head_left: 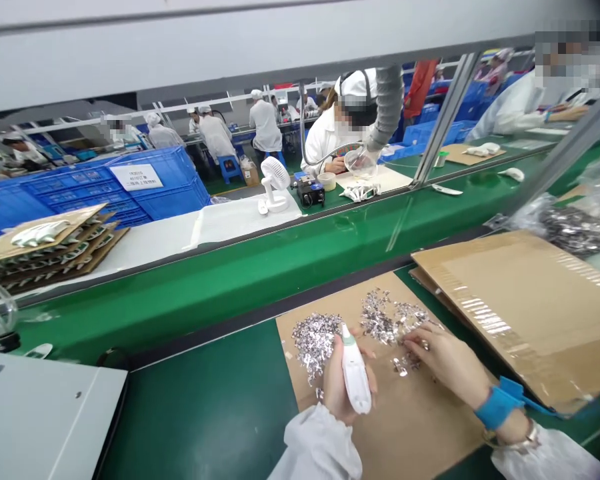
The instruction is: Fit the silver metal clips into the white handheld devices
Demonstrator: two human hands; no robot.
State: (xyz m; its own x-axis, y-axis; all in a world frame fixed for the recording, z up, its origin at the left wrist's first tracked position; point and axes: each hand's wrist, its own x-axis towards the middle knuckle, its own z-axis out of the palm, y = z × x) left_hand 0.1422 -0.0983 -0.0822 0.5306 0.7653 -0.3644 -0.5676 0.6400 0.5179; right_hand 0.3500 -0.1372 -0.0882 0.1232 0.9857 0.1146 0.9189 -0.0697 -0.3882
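My left hand (334, 387) is wrapped round a white handheld device (356, 377) with a pale green collar and a narrow white tip, much like an ear thermometer. Its tip points away from me. My right hand (450, 360) reaches down at the edge of a scattered pile of small shiny metal pieces (377, 319), thumb and fingers pinched together; what is between them is too small to make out. A second heap of metal pieces (313, 341) lies just left of the device. Both piles rest on a brown cardboard sheet (395, 427). A blue wrist strap (500, 403) circles my right wrist.
Stacked cardboard (530, 313) lies to the right, with a bag of metal pieces (580, 230) behind it. A white machine box (45, 413) stands at left. A metal frame post (445, 120) rises beyond the green bench; a co-worker (325, 137) sits opposite.
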